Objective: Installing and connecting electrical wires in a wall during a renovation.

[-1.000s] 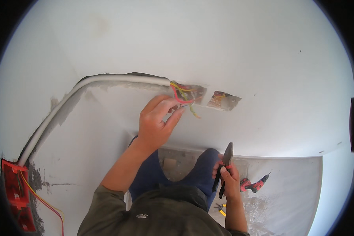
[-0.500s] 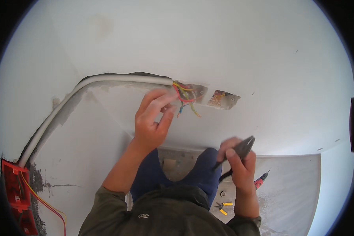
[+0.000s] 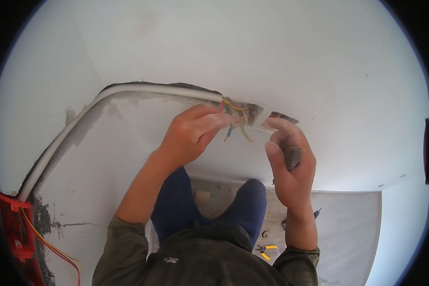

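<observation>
Looking down from the head camera, a person's two bare hands work at a white wall where a channel has been cut into the plaster. The left hand is raised to the right end of a white conduit that curves along the channel from the wall's lower left edge, and its fingers are pinched together on a bundle of coloured wires spilling from the conduit's mouth; yellow, red and blue strands hang loose just below the fingertips. The right hand is closed around a dark tool, only a short grey part of which shows past the palm, so its kind cannot be told. Compared with half a second earlier, the right hand has risen from near the lap to just beside the wires and the rough opening in the wall, while the left hand has stayed on the wires. At the wall's lower left corner sits a red box with red and yellow wires trailing down from it. Below, between the blue trouser legs, yellow-handled pliers lie on the floor sheet.
</observation>
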`<action>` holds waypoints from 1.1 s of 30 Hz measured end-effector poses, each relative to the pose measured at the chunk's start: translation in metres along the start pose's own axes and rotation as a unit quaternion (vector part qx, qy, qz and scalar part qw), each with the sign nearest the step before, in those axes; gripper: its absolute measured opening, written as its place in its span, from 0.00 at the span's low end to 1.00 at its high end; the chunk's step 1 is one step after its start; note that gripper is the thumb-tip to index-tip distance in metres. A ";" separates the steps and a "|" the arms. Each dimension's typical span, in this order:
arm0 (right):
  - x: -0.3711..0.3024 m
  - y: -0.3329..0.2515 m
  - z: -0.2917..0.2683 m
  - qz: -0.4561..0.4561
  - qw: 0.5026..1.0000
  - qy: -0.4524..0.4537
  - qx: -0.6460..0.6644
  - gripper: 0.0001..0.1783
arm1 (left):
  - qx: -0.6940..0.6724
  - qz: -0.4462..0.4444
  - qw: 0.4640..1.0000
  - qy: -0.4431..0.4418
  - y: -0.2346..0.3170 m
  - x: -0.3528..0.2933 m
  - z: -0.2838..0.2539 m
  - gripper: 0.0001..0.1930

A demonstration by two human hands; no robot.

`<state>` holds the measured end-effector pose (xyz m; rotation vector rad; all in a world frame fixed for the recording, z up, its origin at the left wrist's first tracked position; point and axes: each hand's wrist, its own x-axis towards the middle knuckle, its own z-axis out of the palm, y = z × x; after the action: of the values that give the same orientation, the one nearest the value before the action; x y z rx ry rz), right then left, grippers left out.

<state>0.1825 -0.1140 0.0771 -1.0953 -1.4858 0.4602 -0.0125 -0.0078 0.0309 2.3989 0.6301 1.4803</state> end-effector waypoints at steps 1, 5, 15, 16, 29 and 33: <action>0.001 -0.003 -0.006 -0.003 0.999 -0.033 -0.038 0.12 | -0.001 0.000 1.000 0.000 -0.006 -0.005 0.003 0.14; 0.003 -0.001 -0.006 0.009 0.993 -0.065 -0.103 0.13 | 0.002 0.022 0.999 0.036 -0.017 -0.014 0.011 0.10; 0.012 0.027 0.026 -0.169 0.918 -0.052 -0.354 0.21 | -0.033 0.023 0.999 0.021 -0.013 -0.009 0.021 0.11; 0.013 0.027 0.027 -0.183 0.902 -0.052 -0.388 0.19 | -0.034 0.021 0.999 0.022 -0.014 -0.009 0.022 0.11; 0.024 0.037 0.017 -0.238 0.893 -0.013 -0.383 0.11 | 0.012 0.076 0.994 0.084 -0.007 0.007 0.041 0.13; 0.028 0.041 0.024 -0.222 0.910 0.015 -0.351 0.09 | 0.051 0.112 0.980 0.158 -0.013 0.010 0.048 0.15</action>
<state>0.1788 -0.0642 0.0547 -1.2342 -1.8633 -0.4514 0.0308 0.0093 0.0115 2.3940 0.5223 1.9968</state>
